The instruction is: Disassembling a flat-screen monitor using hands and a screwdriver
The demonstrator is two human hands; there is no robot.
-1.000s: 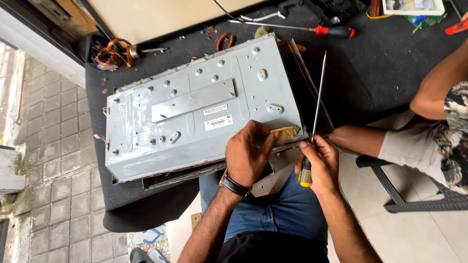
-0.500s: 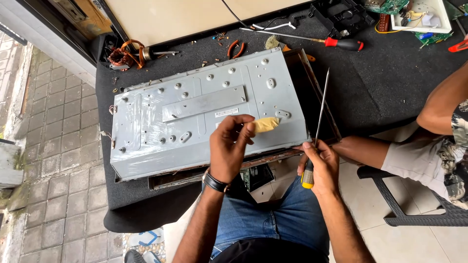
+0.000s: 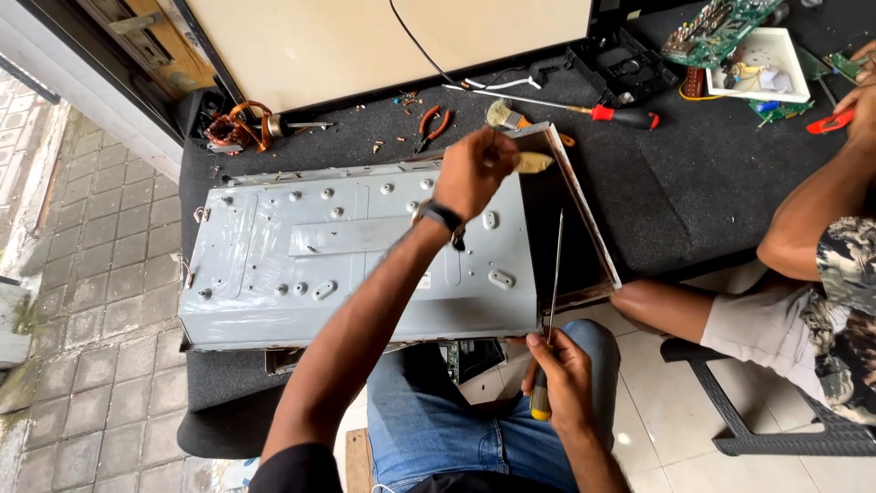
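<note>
A grey metal panel (image 3: 365, 260) lies flat across the black table (image 3: 712, 192), overhanging its near edge. The left hand (image 3: 474, 169) pinches a yellowish strip (image 3: 532, 162) at the panel's far right corner. The right hand (image 3: 561, 379) grips a long screwdriver (image 3: 550, 315), shaft along the right edge.

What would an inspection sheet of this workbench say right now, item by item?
Surface: black mat table, partly covered by work.
Job's things: grey metal panel lying flat; left hand holds a small brush over its far edge; right hand grips a long screwdriver at the near edge.
Clutter: red-handled screwdriver, orange pliers, copper coil, white tray of parts, circuit board.
Hands: both busy; another person's arm at right.
Cables: black cable across the pale board.
Surroundings: paved floor, plastic chair.
</note>
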